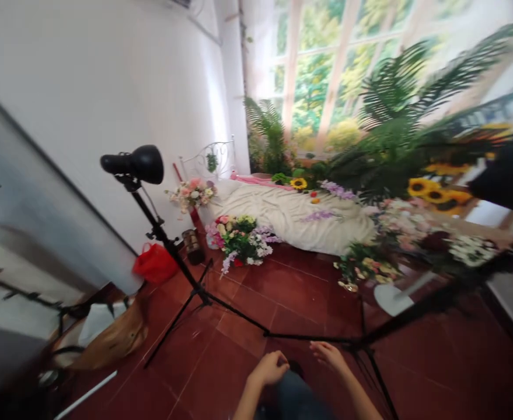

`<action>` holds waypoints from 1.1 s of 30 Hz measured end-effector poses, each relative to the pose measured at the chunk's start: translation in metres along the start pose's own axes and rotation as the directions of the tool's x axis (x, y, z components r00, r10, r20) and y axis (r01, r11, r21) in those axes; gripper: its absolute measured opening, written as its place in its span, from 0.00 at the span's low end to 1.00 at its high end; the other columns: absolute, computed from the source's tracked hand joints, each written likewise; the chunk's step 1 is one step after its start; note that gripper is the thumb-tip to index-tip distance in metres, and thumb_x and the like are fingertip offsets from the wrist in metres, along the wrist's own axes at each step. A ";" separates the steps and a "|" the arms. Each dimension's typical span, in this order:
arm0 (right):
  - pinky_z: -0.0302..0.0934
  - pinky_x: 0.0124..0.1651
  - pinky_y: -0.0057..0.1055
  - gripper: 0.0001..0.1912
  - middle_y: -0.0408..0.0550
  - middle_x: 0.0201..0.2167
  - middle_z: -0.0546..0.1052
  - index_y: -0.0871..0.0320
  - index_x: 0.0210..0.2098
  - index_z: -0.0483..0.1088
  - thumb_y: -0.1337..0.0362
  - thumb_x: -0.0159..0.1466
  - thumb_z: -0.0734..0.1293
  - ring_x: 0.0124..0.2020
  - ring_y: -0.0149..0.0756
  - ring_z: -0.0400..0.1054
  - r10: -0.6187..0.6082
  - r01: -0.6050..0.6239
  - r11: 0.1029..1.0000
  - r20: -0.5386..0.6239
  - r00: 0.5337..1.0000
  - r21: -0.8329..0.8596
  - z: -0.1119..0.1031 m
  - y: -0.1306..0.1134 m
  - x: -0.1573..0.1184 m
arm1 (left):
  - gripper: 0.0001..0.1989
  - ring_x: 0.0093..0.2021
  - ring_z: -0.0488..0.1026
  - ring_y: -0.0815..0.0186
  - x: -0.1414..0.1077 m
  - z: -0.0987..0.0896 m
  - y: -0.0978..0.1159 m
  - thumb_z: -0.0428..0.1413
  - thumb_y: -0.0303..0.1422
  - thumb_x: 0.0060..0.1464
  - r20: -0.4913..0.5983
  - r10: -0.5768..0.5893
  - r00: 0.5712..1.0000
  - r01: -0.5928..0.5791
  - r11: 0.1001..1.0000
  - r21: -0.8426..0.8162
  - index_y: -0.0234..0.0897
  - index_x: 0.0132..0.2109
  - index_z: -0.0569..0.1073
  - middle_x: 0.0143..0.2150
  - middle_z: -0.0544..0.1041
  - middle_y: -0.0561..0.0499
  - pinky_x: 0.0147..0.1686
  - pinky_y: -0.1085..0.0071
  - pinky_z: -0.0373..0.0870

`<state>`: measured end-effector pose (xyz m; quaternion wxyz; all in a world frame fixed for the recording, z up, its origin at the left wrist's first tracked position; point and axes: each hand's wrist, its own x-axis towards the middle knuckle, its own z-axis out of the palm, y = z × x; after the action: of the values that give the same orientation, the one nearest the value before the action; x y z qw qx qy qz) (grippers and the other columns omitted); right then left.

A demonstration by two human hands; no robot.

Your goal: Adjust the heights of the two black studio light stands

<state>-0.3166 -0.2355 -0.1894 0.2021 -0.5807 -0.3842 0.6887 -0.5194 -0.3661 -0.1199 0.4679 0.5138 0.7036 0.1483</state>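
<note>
My left hand [272, 368] is low in the view, beside my blue-clad knee [297, 394], with its fingers loosely bent and nothing visible in them. To its right, my right hand [327, 354] has its fingers partly stretched out, and no object shows in it. The nearest thing to it is the black leg of a light stand [309, 337], just beyond the fingertips; whether they touch I cannot tell. A black lamp [146, 164] tops another stand on the left, its tripod legs spread on the red tiled floor [247, 318].
A cream-draped bed [278, 216] stands before a window backdrop, with artificial flowers [243, 242], sunflowers [435, 191] and palm leaves [396, 99] around it. A red bag [155, 263] and a tan bag [120, 335] lie left. A dark stand pole [440, 291] slants across the right.
</note>
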 end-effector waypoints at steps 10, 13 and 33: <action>0.65 0.28 0.26 0.14 0.50 0.30 0.79 0.57 0.31 0.71 0.57 0.47 0.70 0.27 0.34 0.73 -0.016 0.143 0.897 -0.292 0.956 0.419 -0.232 -0.009 -0.036 | 0.16 0.33 0.69 0.66 0.071 0.065 0.131 0.48 0.43 0.52 0.046 0.207 0.977 -0.211 0.964 0.164 0.35 0.33 0.72 0.31 0.76 0.50 0.34 0.72 0.62; 0.65 0.32 0.27 0.15 0.50 0.32 0.79 0.58 0.34 0.71 0.58 0.49 0.70 0.29 0.34 0.73 -0.068 0.201 0.860 -0.285 0.956 0.469 -0.284 -0.044 -0.046 | 0.16 0.31 0.68 0.67 0.103 0.084 0.204 0.48 0.44 0.52 0.048 0.294 0.955 -0.298 0.941 0.160 0.34 0.33 0.71 0.29 0.74 0.51 0.33 0.72 0.61; 0.62 0.32 0.24 0.15 0.46 0.31 0.76 0.57 0.31 0.67 0.52 0.63 0.59 0.28 0.29 0.69 -0.281 0.090 0.801 0.238 0.930 0.591 -0.450 -0.196 -0.039 | 0.15 0.36 0.72 0.68 0.192 0.169 0.624 0.42 0.43 0.59 -0.547 0.652 0.526 -0.816 0.567 -0.109 0.38 0.45 0.65 0.36 0.74 0.50 0.41 0.69 0.66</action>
<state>0.0897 -0.0095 -0.0286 0.3701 -0.3353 -0.2431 0.8316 -0.0244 0.0198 0.1254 0.2666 0.6233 0.4619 0.5719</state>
